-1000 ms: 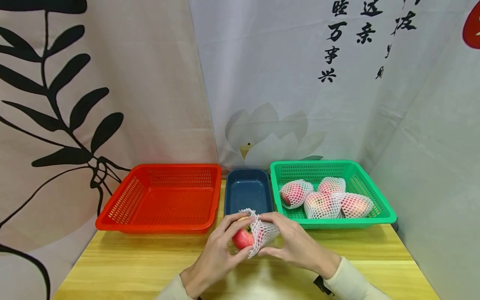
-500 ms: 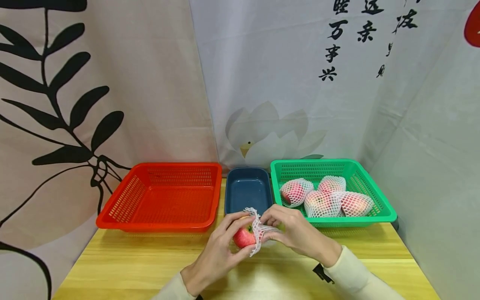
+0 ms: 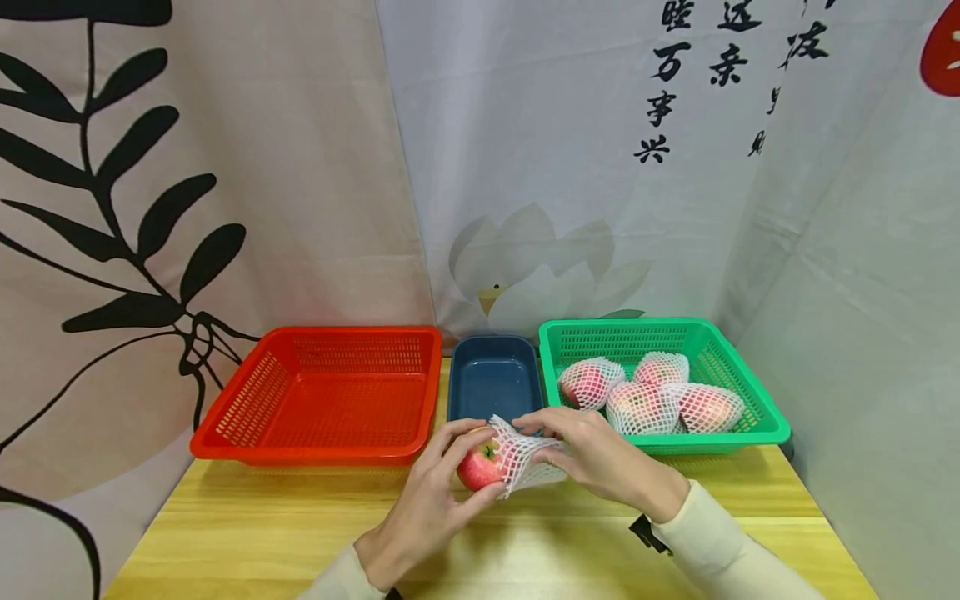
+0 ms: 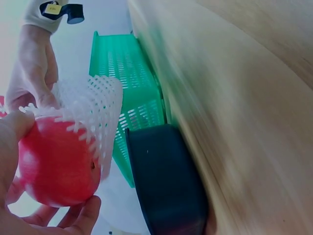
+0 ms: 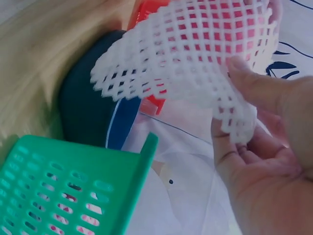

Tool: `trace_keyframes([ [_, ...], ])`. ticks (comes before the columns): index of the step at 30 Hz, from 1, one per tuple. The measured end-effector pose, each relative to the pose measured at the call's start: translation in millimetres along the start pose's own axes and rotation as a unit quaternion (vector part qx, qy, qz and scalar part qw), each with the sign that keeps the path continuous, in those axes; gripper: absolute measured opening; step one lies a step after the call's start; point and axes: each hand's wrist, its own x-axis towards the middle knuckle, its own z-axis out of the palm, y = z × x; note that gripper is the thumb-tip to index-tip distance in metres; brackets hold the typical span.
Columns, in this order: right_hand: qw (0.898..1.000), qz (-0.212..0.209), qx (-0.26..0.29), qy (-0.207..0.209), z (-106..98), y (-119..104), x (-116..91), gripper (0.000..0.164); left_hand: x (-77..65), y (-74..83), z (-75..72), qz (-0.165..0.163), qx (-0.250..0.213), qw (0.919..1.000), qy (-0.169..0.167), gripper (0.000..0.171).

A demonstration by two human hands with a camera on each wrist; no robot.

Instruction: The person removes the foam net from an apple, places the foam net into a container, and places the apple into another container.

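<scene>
In the head view a red apple [image 3: 477,470] sits partly inside a white foam net sleeve [image 3: 531,460], its stem end bare toward the left. My left hand [image 3: 429,498] grips the apple with fingers and thumb curled round it. The right hand [image 3: 611,460] pinches the net at its right side. Seen from the left wrist, the bare apple face [image 4: 55,166] rests against the fingers, and the net covers its far side. In the right wrist view the thumb [image 5: 261,90] and fingers hold the gathered net end, with red showing through the mesh.
Behind the hands stand a red basket [image 3: 360,457] on the left, a small dark blue tray [image 3: 495,340] in the middle and a green basket [image 3: 697,443] on the right. Several net-wrapped apples [image 3: 641,408] lie in the green one. A printed cloth [image 3: 337,167] hangs behind.
The net, bunched half a second ago, now spreads out toward the right. The apple has shifted slightly left, and its stem end is more exposed. The right hand still holds the net.
</scene>
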Motion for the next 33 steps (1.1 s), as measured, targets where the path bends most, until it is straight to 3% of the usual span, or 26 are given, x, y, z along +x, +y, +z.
trace_keyframes([
  [6,0.999,0.001,-0.046,-0.011,-9,3,5,0.038,0.3,-1.0,-4.3,-0.020,0.000,0.9998,-0.009,0.067],
  [18,0.994,0.067,-0.060,-0.062,-18,7,23,0.033,-1.4,-5.7,-8.5,-0.038,0.013,0.9991,-0.011,0.066],
  [33,0.992,0.079,-0.084,-0.042,-24,21,61,0.031,-2.8,-8.8,-12.1,-0.038,0.021,0.9987,-0.027,0.066],
])
